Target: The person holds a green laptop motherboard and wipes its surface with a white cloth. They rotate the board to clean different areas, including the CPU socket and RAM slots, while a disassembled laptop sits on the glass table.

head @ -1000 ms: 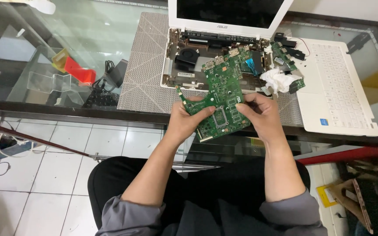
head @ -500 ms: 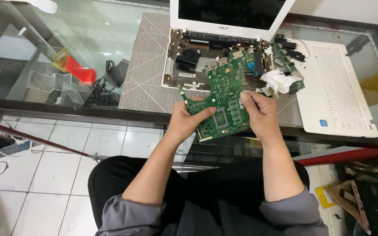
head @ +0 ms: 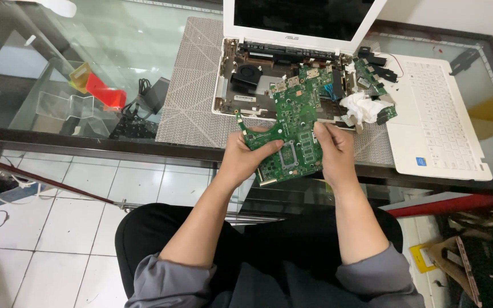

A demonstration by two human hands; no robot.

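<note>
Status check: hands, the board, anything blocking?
Left hand and right hand both gripping the green circuit board, held tilted above the table edge. Opened white laptop base just behind it. Nothing between hands and board.

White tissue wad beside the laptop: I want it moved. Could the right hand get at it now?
Probably not yet: the right hand grips the green circuit board. The tissue lies uncovered just beyond.
</note>
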